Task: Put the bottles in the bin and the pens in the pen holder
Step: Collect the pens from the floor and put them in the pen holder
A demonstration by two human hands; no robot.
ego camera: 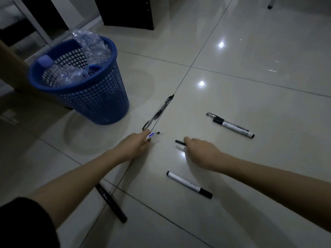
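Note:
A blue mesh bin (100, 102) stands on the tiled floor at the left, with crushed clear plastic bottles (91, 45) inside it. My left hand (133, 147) is closed around a white pen with a blue mark (151, 135) near the floor. My right hand (200, 153) grips a thin black pen (180, 142) whose end sticks out to the left. Two clear pens (159, 112) lie along the tile joint just beyond my left hand. White markers lie at the right (232, 126) and close in front (188, 184). A black marker (111, 203) lies under my left forearm. No pen holder is visible.
A wooden furniture leg (16, 68) runs behind the bin at the left. A dark cabinet (129, 11) stands at the back. White frame legs (35, 20) are at the far left. Glossy floor tiles stretch to the right.

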